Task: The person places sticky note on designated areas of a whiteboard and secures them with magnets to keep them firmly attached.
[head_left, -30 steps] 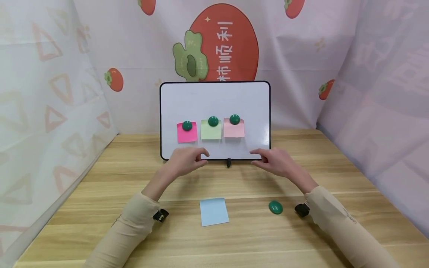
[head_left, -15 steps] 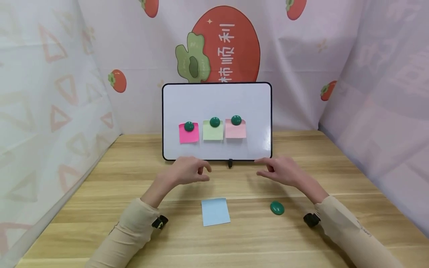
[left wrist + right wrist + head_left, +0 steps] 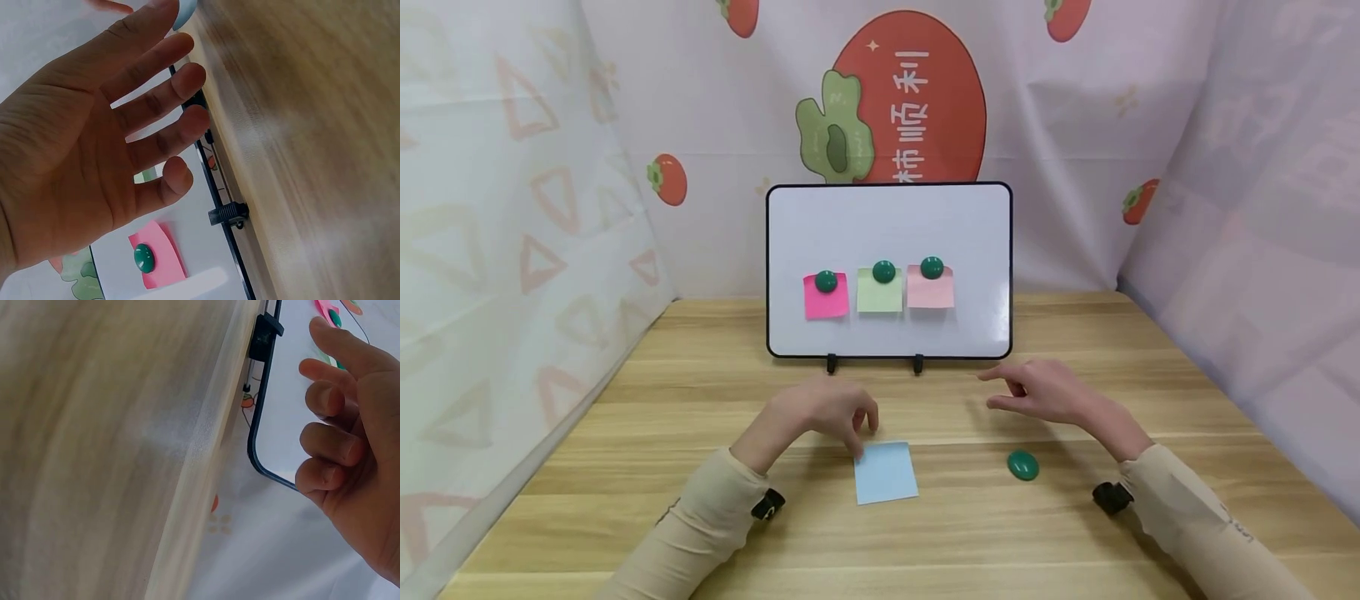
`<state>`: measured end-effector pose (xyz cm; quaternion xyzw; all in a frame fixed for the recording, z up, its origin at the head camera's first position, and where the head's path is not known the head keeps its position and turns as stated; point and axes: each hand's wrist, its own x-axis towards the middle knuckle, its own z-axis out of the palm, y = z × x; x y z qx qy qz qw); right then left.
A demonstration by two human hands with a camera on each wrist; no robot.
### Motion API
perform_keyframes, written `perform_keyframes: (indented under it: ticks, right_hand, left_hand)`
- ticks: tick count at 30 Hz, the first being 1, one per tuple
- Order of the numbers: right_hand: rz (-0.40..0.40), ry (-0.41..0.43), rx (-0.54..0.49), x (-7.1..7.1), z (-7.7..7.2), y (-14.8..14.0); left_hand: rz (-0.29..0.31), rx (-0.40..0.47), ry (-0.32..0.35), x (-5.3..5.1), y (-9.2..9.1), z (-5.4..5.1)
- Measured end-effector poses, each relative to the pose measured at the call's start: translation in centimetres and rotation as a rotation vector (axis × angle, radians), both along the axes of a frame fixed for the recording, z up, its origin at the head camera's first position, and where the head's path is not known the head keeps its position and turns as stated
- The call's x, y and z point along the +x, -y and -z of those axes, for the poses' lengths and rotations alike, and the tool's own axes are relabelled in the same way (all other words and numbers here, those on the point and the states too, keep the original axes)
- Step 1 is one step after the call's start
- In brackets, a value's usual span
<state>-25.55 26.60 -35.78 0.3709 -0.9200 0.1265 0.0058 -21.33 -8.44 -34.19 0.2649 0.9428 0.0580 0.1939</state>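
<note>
My left hand hangs at the upper left corner of a light blue sticky note on the table. Its thumb tip is close to that corner; contact cannot be told. Loosely bent fingers hold nothing in the left wrist view, with a bit of the blue note showing past the thumb. My right hand hovers above the table, holding nothing; thumb and index finger are apart and the other fingers bend inward, as the right wrist view shows. Nearest to it lies a loose green oval magnet.
A black-rimmed whiteboard stands at the back on small black feet. On it, green magnets hold a bright pink note, a pale green note and a light pink note. Printed curtains hang behind and at both sides.
My left hand has come back from the whiteboard's lower edge and down to the blue note. My right hand has drawn back from the board and slightly rightward. The notes and magnets stay put.
</note>
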Motion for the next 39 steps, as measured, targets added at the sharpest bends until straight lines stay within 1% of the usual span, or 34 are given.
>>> perform_keyframes:
  ticks: [3,8,10,15,17,20,26,29,34,36,39]
  right_hand:
    - [-0.004,0.047,0.022,-0.1,0.1,-0.2]
    - [-0.030,0.114,0.033,-0.1,0.3,-0.5]
    - [-0.053,0.142,0.033,-0.1,0.4,-0.7]
    - [-0.102,0.272,0.002,0.1,0.5,-1.1]
    - [-0.107,0.327,-0.007,0.1,0.5,-1.3]
    - [-0.122,0.389,-0.020,0.1,0.6,-1.4]
    - [-0.149,0.475,-0.053,0.0,0.8,-1.6]
    - [-0.172,0.522,-0.069,-0.1,0.8,-1.9]
    - [-0.211,0.603,-0.105,-0.4,1.0,-2.5]
    - [-0.227,0.633,-0.111,-0.4,1.2,-2.7]
    - [-0.273,0.664,-0.107,-0.5,1.5,-2.8]
  left_hand:
    - [-0.003,-0.011,0.013,-0.1,0.0,0.3]
    - [0.014,-0.010,0.012,-0.1,0.0,0.5]
    - [0.017,-0.007,0.020,0.0,0.0,0.6]
    - [0.009,-0.006,0.044,0.1,0.0,0.7]
    - [0.004,-0.006,0.055,0.1,0.0,0.7]
    - [0.004,0.006,0.073,0.1,0.0,0.7]
    - [0.021,0.047,0.111,-0.2,0.1,0.7]
    - [0.040,0.088,0.123,-0.5,0.3,0.9]
    - [0.082,0.162,0.116,-0.9,0.7,1.1]
    - [0.097,0.178,0.112,-1.1,0.7,1.1]
    - [0.110,0.192,0.116,-1.2,0.8,1.0]
